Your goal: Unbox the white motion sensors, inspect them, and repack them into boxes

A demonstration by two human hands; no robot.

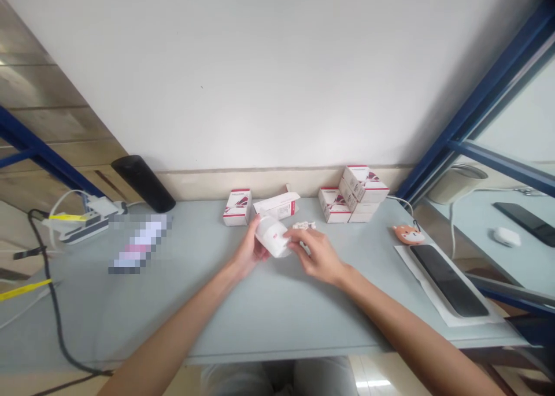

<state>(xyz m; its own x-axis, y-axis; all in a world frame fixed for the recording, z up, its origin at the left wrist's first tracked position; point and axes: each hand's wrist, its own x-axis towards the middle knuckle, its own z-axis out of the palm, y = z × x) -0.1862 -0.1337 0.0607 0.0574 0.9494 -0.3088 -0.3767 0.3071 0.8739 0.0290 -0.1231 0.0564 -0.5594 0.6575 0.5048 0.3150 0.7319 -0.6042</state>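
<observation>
As I look down through the head camera, a white plastic bottle (272, 234) with a small red mark lies tilted between the person's two hands, held over the pale grey-blue table (281, 332) toward its far edge. The left hand (248, 250) cups the bottle's left side, its fingers pressed together and curled behind it. The fingertips are hidden, so I cannot tell exactly where they land. The right hand (313, 256) grips the lower right end, its fingers slightly spread and curved over the plastic.

Just past the bottle sits a small crumpled white item (303, 225), too small for me to name, near an opened white carton (277, 205) lying on its side. An upright red-trimmed box (237, 207) stands left of the carton; to the right rises a stack of matching boxes (358, 195). Further right — near the table's edge — an orange fox-faced charm (407, 234) lies just beside a black phone (448, 280) on a white sheet (430, 289).
</observation>
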